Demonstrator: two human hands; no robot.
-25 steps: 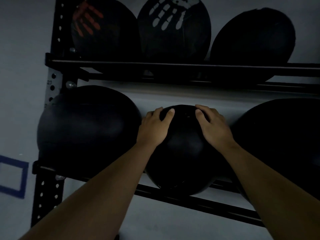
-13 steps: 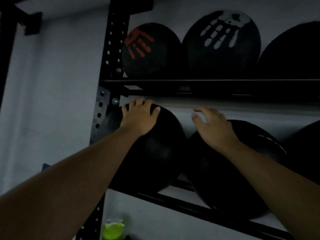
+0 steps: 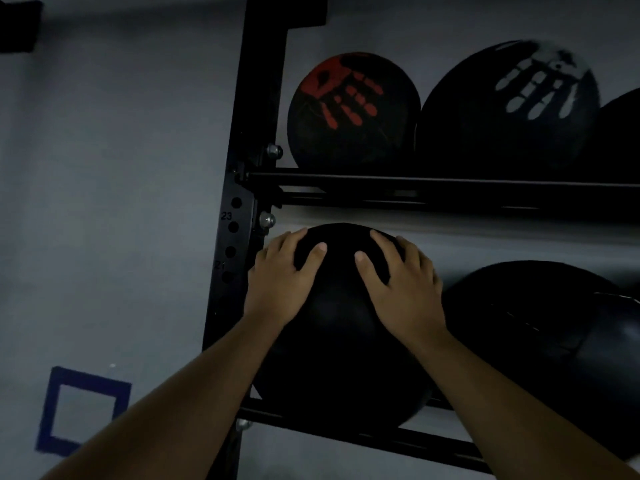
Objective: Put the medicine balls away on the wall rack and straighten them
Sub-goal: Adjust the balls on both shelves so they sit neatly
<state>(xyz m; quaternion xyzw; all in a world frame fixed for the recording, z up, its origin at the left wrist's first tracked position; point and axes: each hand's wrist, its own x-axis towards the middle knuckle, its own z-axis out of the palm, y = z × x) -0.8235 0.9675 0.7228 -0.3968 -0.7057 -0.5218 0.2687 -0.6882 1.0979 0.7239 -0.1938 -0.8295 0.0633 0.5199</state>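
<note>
A plain black medicine ball (image 3: pixel 341 341) rests at the left end of the lower shelf of the black wall rack (image 3: pixel 433 183). My left hand (image 3: pixel 282 284) grips its upper left side and my right hand (image 3: pixel 403 287) grips its upper right side, fingers spread over the top. Another black ball (image 3: pixel 540 344) sits just to its right on the same shelf. On the shelf above stand a ball with a red handprint (image 3: pixel 349 109) and a ball with a white handprint (image 3: pixel 509 105).
The rack's perforated upright (image 3: pixel 235 237) runs down just left of my left hand. A grey wall lies behind, with a blue taped square (image 3: pixel 83 410) at lower left. A dark bracket (image 3: pixel 19 26) shows at top left.
My right hand has moved left from the neighbouring ball onto the leftmost lower ball, joining my left hand. The view has shifted so this ball is centred.
</note>
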